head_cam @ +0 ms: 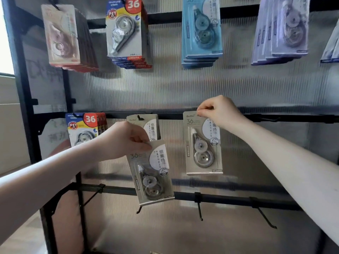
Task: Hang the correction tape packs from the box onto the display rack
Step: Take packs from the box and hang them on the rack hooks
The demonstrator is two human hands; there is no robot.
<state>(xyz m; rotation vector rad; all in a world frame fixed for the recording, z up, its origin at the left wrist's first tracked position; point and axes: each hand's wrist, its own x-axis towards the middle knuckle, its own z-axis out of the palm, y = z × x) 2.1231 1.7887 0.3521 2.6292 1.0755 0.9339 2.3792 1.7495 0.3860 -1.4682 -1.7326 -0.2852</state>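
Now we hold one beige cardboard correction tape pack in each hand before the black metal display rack [183, 116] with its ribbed translucent back panel. Our right hand [218, 111] pinches the top edge of the right-hand beige pack [202, 143] at the middle rail, toward 3 o'clock; whether that pack is already on a hook we cannot tell. Our left hand [124, 139] has its grip clenched on the upper left corner of the tilted beige pack [151, 172], which hangs in the air toward 6 o'clock, just below a bunch of hung beige packs [146, 125]. At 9 o'clock of those hang blue-and-red "36" packs [84, 129]. Along the top rail, from 10 to 2 o'clock, hang pink packs [63, 35], more blue-and-red packs [126, 33], light blue packs [200, 32] and lilac packs [282, 32]. Bare black hooks [200, 209] jut from the lowest rail.
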